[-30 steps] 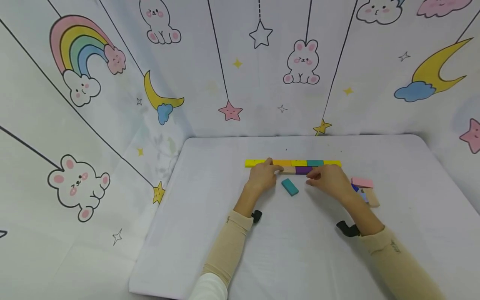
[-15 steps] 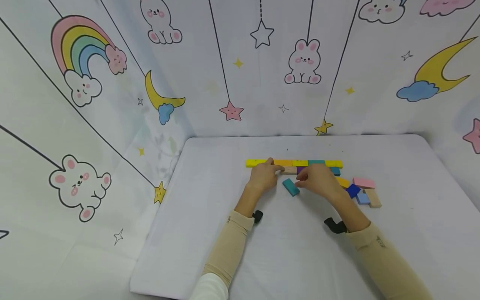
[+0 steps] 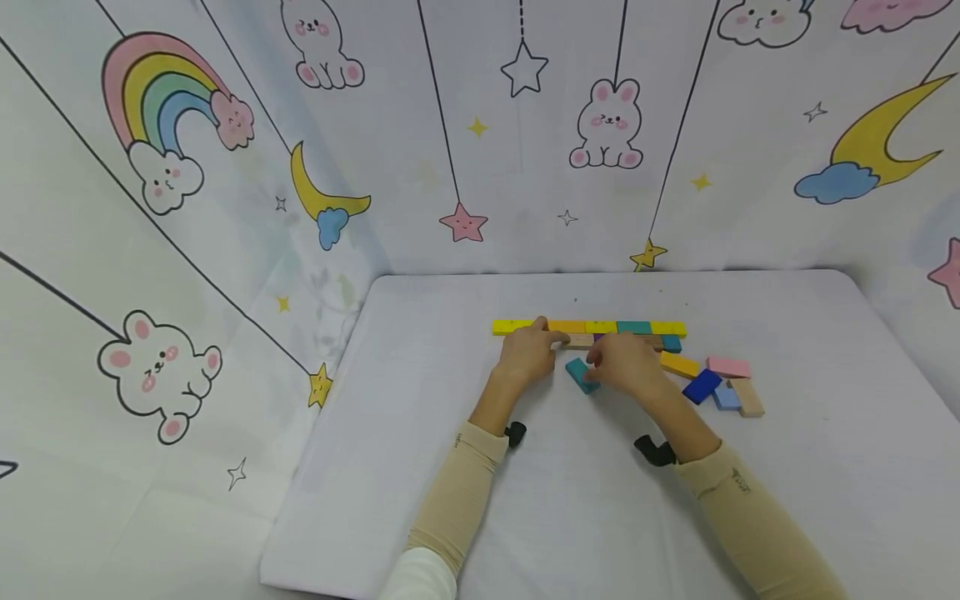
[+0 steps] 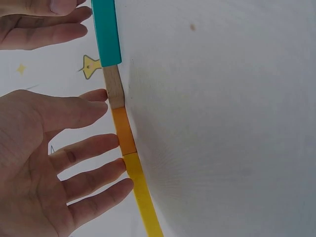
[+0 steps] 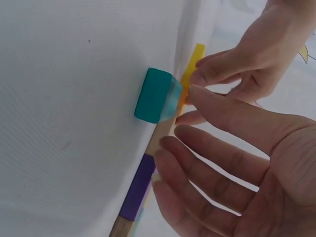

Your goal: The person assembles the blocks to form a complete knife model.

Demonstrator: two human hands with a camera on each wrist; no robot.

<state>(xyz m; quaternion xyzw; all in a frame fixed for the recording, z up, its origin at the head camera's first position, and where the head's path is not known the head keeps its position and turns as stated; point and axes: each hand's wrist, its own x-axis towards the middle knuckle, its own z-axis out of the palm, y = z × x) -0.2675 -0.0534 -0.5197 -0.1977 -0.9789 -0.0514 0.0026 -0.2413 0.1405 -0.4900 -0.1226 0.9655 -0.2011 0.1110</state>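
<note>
A teal block (image 3: 577,372) lies slanted on the table, in front of two rows of coloured blocks. My right hand (image 3: 626,367) is over its right side, thumb and fingers spread apart; in the right wrist view they stand near the block (image 5: 152,96), and contact cannot be told. My left hand (image 3: 528,354) rests at the left end of the front row, its index finger beside a plain wooden block (image 3: 580,341). The left wrist view shows its extended fingertips against the orange block (image 4: 124,132) and yellow block (image 4: 143,192). A purple block (image 5: 137,187) follows the wooden one.
Right of the rows lie loose blocks: an orange-yellow block (image 3: 679,364), a pink block (image 3: 728,367), a dark blue block (image 3: 702,387), a light blue block (image 3: 726,398) and a wooden block (image 3: 746,398). The white table (image 3: 420,433) meets a patterned backdrop (image 3: 525,167) behind.
My right hand has moved left from the front row to the slanted teal block, uncovering the row's right end and the loose blocks. My left hand stays in place.
</note>
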